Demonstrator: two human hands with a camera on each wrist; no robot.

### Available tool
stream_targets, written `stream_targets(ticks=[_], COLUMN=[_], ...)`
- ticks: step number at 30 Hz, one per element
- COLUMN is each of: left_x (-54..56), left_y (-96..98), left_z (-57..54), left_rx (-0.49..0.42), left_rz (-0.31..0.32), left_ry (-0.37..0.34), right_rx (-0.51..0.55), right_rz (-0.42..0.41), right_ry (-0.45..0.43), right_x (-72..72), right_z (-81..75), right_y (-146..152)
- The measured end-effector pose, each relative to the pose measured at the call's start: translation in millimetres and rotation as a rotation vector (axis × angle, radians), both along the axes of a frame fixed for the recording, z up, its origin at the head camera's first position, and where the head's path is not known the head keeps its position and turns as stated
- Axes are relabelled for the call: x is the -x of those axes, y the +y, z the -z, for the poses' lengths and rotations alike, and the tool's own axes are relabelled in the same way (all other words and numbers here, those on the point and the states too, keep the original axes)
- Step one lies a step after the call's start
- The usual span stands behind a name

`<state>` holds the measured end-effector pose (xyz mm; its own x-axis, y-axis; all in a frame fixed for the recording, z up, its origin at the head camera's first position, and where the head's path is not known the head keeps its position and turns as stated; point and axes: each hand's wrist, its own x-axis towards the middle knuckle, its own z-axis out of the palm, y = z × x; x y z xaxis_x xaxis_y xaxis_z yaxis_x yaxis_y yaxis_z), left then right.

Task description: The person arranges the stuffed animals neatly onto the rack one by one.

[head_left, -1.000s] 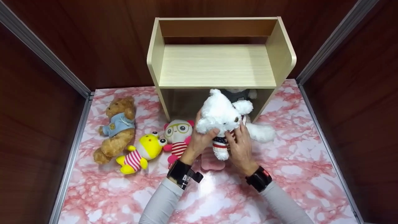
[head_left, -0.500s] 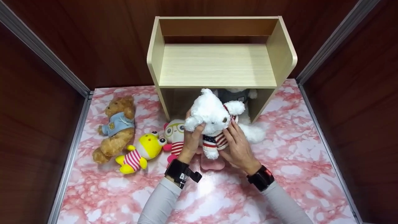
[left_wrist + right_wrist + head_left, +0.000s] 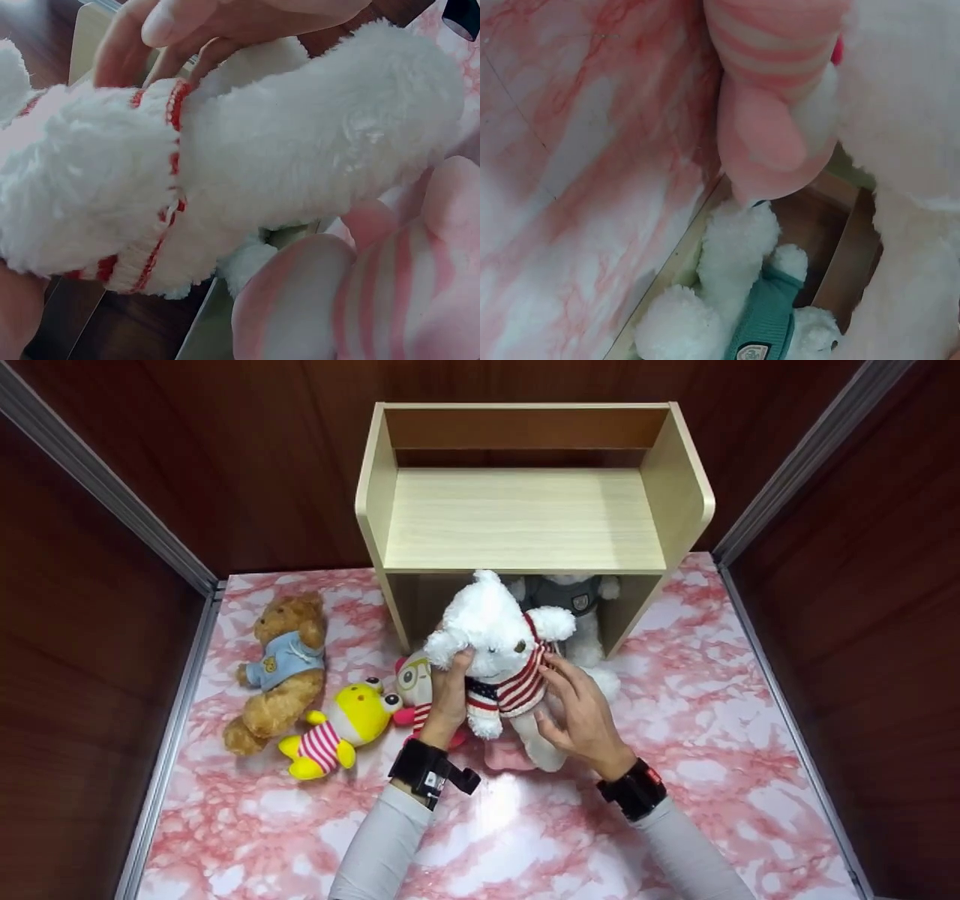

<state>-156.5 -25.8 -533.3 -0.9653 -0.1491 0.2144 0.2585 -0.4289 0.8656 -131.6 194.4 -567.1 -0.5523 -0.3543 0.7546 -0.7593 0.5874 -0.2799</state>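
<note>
One fluffy white plush bear [image 3: 484, 630] in a red, cream and navy knitted sweater [image 3: 521, 694]: held up off the pink-and-white marbled surface [image 3: 480, 855], toward its back edge, before the lower opening of a pale wood-grain shelf [image 3: 525, 517].

Left hand [image 3: 448, 701]: grips the bear's head, thumb bent over the side of its face; the other fingers go behind it, and from where I stand I cannot tell their spread.

Right hand [image 3: 589, 720]: fingers nearly straight, tips touching the sweater's side; thumb spread apart from them, beside the legs.

Beneath: one pale pink striped plush toy [image 3: 780, 112].

In the shelf's lower right: one white plush toy in a dark badged top [image 3: 562, 594].

Toward the surface's left edge, in order: one grey-white plush panda with yellow glasses [image 3: 416, 682], partly hidden; one yellow plush frog [image 3: 364, 712]; one brown plush bear in a light blue top [image 3: 289, 660]
</note>
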Motion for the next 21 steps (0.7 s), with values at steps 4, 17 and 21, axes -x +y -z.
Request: stream_targets(ticks=[4, 17, 21], left_x=[1.9, 11.2, 12.3], left_y=[-3.6, -20.0, -24.0], left_z=[-1.1, -5.7, -6.4], left_rx=[0.002, 0.100, 0.126], left_rz=[0.016, 0.074, 0.102], left_ry=[0.018, 0.018, -0.019], right_rx=[0.034, 0.432, 0.512], right_rz=[0.035, 0.068, 0.029], right_ry=[-0.048, -0.477, -0.780], right_x=[-0.4, 8.4, 16.7], right_z=[-1.0, -31.7, -43.9], right_y=[0, -2, -2])
